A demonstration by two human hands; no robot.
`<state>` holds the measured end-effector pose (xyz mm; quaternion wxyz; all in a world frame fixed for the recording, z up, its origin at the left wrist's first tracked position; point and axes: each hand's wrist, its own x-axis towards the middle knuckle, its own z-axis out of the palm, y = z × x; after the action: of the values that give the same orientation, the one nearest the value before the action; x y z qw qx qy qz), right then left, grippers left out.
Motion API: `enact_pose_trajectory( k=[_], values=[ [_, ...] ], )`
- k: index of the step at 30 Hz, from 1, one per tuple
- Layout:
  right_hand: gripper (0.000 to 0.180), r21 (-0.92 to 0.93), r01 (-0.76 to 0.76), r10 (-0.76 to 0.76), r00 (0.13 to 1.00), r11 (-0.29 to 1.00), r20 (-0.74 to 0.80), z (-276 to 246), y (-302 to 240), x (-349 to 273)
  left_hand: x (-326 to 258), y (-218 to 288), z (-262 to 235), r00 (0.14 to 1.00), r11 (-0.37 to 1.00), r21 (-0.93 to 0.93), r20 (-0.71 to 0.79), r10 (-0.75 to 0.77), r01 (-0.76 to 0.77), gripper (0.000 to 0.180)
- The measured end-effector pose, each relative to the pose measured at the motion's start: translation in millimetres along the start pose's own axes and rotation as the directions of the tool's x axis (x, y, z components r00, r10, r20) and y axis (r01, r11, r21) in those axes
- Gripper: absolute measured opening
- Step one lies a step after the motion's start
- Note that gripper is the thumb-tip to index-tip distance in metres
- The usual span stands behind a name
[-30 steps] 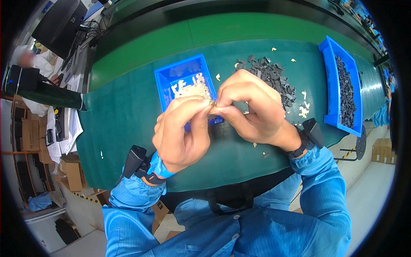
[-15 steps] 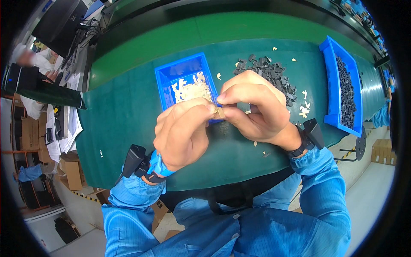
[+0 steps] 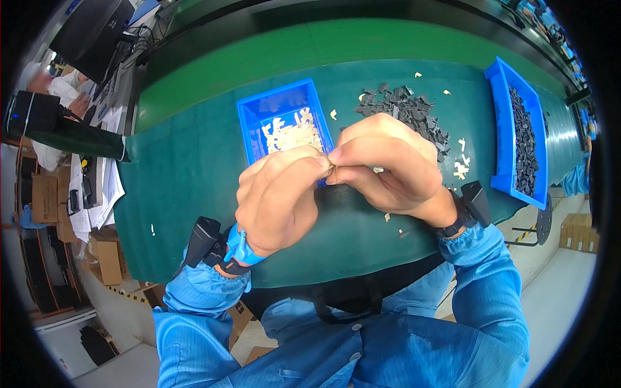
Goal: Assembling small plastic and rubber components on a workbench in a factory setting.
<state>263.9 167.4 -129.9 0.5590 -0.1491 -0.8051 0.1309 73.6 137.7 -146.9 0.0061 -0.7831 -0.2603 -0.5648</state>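
Note:
My left hand (image 3: 281,194) and my right hand (image 3: 394,165) meet fingertip to fingertip over the near right corner of a blue bin (image 3: 246,132). Between their pinched thumbs and forefingers sits a small tan piece (image 3: 332,167), mostly covered by the fingers. Inside the bin lies a heap of cream-coloured small pieces (image 3: 291,137). Beyond my right hand a pile of dark grey small pieces (image 3: 414,110) is spread on the green mat (image 3: 187,194). A few cream pieces (image 3: 460,169) lie loose to the right of that hand.
A second blue bin (image 3: 502,129), filled with dark grey pieces (image 3: 524,142), stands at the right end of the table. At the left are a monitor (image 3: 90,35), papers (image 3: 107,204) and another person (image 3: 65,90). A round stool (image 3: 544,220) stands beyond the right edge.
The tan piece has turned between my fingertips, and less of its face shows now. Both hands stay in nearly the same place, still pinched together.

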Motion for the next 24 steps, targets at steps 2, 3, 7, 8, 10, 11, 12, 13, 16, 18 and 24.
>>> enact_pose_trajectory(
  k=[2,3,7,8,10,11,12,13,16,18,24],
  values=[
    [0.029,-0.026,0.036,-0.036,0.999,0.999,-0.003,0.3,2.6,-3.4,-0.5,0.2,1.0,1.000,1.000,0.000,0.001,0.002,-0.002,0.018],
    [0.029,-0.024,0.036,-0.037,0.999,0.999,-0.003,0.7,2.4,-3.6,-1.7,-0.9,1.6,1.000,1.000,0.001,0.001,0.001,-0.001,0.018],
    [0.026,0.003,0.030,-0.030,0.999,1.000,-0.025,2.7,0.9,-2.0,-4.1,-3.0,3.6,0.999,0.997,-0.081,-0.044,-0.008,0.004,0.045],
    [0.024,0.006,0.034,-0.034,0.998,0.999,-0.046,3.3,0.8,-1.3,-4.1,-2.6,3.7,0.999,0.996,-0.086,-0.041,-0.014,0.010,0.046],
    [0.024,0.005,0.034,-0.033,0.998,0.999,-0.054,4.0,0.7,-1.6,-4.4,-2.7,4.2,0.999,0.996,-0.087,-0.044,-0.015,0.011,0.046],
    [0.024,0.006,0.034,-0.033,0.998,0.999,-0.062,4.0,0.6,-1.9,-4.6,-2.8,4.4,0.999,0.996,-0.087,-0.046,-0.016,0.012,0.046],
    [0.024,0.005,0.033,-0.033,0.997,0.999,-0.063,3.9,0.4,-2.4,-4.8,-2.6,4.3,0.999,0.996,-0.087,-0.045,-0.016,0.012,0.046],
    [0.024,0.006,0.032,-0.031,0.998,0.999,-0.060,3.5,0.2,-2.8,-5.0,-2.4,3.9,0.999,0.996,-0.085,-0.039,-0.024,0.020,0.045],
    [0.026,0.009,0.039,-0.038,0.998,0.999,-0.039,1.9,0.5,-2.6,-6.1,-2.3,3.4,0.999,0.996,-0.081,-0.033,-0.036,0.034,0.045],
    [0.028,0.009,0.046,-0.046,0.999,0.999,-0.021,1.8,0.6,-2.8,-6.9,-2.4,3.8,0.999,0.996,-0.082,-0.033,-0.042,0.039,0.045],
    [0.028,0.014,0.008,-0.008,0.999,1.000,0.032,1.5,-1.7,-6.3,-7.4,-1.4,5.4,0.998,0.996,-0.079,-0.052,-0.042,0.038,0.044]
  ],
)
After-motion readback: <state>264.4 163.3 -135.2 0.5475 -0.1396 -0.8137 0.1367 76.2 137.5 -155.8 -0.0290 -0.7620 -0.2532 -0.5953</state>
